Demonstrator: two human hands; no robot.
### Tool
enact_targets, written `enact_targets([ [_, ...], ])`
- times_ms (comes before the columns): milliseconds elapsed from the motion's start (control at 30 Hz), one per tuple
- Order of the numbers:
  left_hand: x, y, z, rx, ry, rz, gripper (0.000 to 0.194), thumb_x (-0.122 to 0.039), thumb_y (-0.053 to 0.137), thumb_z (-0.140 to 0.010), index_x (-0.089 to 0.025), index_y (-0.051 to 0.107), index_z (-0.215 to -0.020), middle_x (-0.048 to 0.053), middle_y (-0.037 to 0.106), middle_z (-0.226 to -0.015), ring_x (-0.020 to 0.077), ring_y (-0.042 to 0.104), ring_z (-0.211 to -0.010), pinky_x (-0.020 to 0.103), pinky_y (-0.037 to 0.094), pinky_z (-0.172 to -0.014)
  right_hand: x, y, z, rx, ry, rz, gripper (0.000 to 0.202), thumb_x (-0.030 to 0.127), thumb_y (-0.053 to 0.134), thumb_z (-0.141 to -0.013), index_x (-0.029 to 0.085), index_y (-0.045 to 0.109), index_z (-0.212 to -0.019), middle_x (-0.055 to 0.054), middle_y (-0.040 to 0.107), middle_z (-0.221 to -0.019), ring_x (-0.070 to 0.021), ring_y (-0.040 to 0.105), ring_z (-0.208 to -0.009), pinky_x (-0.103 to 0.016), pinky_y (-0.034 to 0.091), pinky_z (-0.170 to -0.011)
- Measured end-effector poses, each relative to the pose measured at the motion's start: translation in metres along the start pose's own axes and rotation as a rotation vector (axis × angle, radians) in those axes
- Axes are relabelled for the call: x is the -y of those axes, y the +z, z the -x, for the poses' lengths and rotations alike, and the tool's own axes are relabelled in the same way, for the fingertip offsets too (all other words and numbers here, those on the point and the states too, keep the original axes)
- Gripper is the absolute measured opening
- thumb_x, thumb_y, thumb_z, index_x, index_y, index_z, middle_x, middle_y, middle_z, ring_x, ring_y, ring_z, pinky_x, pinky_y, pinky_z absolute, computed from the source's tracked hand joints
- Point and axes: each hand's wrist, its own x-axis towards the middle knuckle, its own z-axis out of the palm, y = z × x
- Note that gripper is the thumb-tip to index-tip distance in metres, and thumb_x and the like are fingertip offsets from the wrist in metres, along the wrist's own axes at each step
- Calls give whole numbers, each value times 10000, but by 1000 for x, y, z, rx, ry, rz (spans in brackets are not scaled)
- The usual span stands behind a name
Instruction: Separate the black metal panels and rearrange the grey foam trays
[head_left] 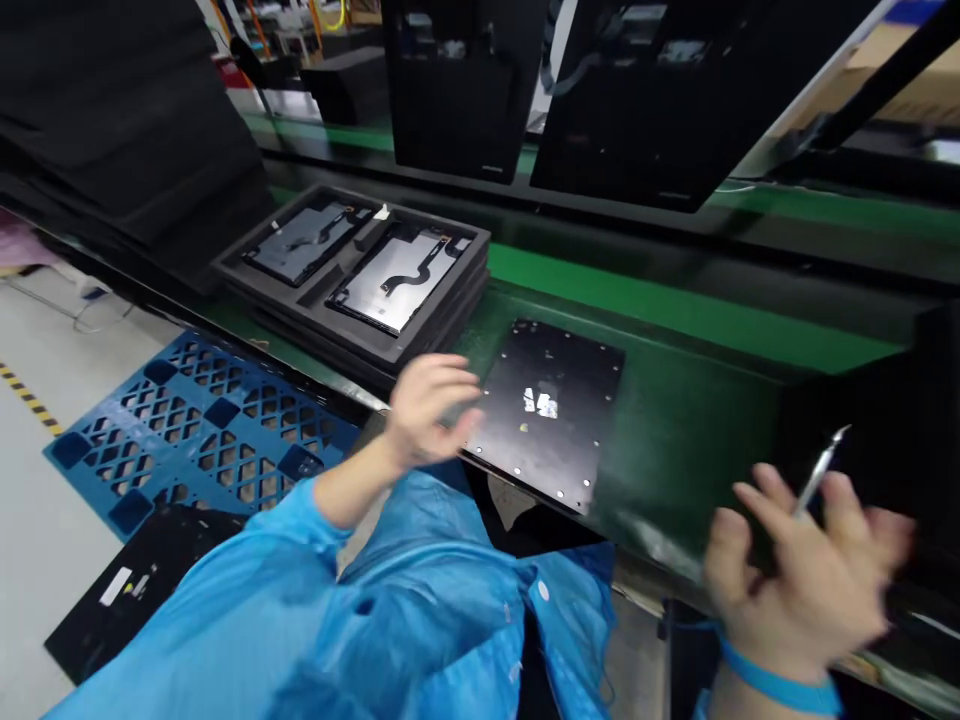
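My left hand (433,410) hovers at the left edge of a black rectangular plate (559,430), its fingers apart with nothing in them. The plate lies flat on the green bench top, with small fasteners round its edges and pale labels near its middle. At the lower right, my right hand (806,565) has a slim silver tool (822,470) between its spread fingers, the pointed tip upward. That hand is partly blurred and wears a blue wristband. Behind my left hand, a black foam tray (315,297) holds two display panels (401,275) with dark ribbon cables.
A tall dark stack (127,130) stands at the back left. Two large black panels (465,90) rise behind the bench. A dark object (892,430) is at the right. On the floor at left are a blue pallet (217,410) and a black panel (142,580).
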Motion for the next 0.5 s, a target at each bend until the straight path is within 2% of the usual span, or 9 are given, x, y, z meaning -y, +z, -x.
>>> enact_targets([
  [33,17,-26,11,-63,-48,-195,273,-234,733,-866,-214,644,-1124,95,661,-1044,307,603,-1139,505,525,-966,6,12,7,-9,-73,-34,224,203,588,-964,153,680,-1161,-166,678,-1164,-381,548,-1281,-668,329,-1166],
  [67,32,-51,18,-77,-52,-373,372,-290,783,-837,-205,646,-1172,121,636,-1102,331,575,-1171,524,500,-997,11,23,13,-4,-73,-88,236,178,575,-961,130,666,-1173,-179,663,-1197,-373,531,-1303,-644,379,-1145],
  [133,62,-92,25,40,-51,-586,660,-478,850,-796,-191,599,-1335,178,559,-1293,396,464,-1305,584,401,-1098,17,41,25,25,53,-198,243,210,548,-978,111,652,-1173,-186,641,-1246,-349,551,-1291,-592,436,-1116],
  [200,88,-120,21,173,-75,-598,792,-641,804,-805,-191,560,-1409,191,511,-1382,411,398,-1368,596,336,-1141,17,56,35,141,163,-235,308,336,542,-994,110,648,-1174,-186,623,-1282,-346,546,-1299,-557,466,-1093],
  [267,109,-132,12,321,-99,-493,683,-758,709,-827,-227,660,-1254,151,565,-1335,389,433,-1354,589,296,-1158,11,66,41,261,236,-193,431,480,521,-993,119,645,-1194,-176,611,-1307,-348,508,-1338,-543,465,-1093],
  [333,123,-132,2,408,-138,-368,600,-817,665,-817,-239,716,-970,112,622,-1227,359,493,-1308,565,301,-1157,4,72,44,308,303,-157,518,574,499,-975,133,647,-1204,-162,623,-1295,-344,503,-1344,-537,455,-1101],
  [400,129,-126,-5,382,-207,-289,600,-826,696,-778,-227,688,-807,108,632,-1143,335,540,-1260,531,360,-1128,0,73,45,310,361,-160,552,603,482,-967,138,649,-1213,-150,634,-1279,-328,538,-1310,-514,463,-1100],
  [500,122,-117,-7,300,-246,-280,599,-815,721,-759,-219,662,-774,104,647,-1017,321,594,-1179,532,368,-1119,3,71,43,305,366,-171,576,638,469,-953,143,678,-1161,-146,654,-1237,-321,591,-1244,-506,477,-1091],
])
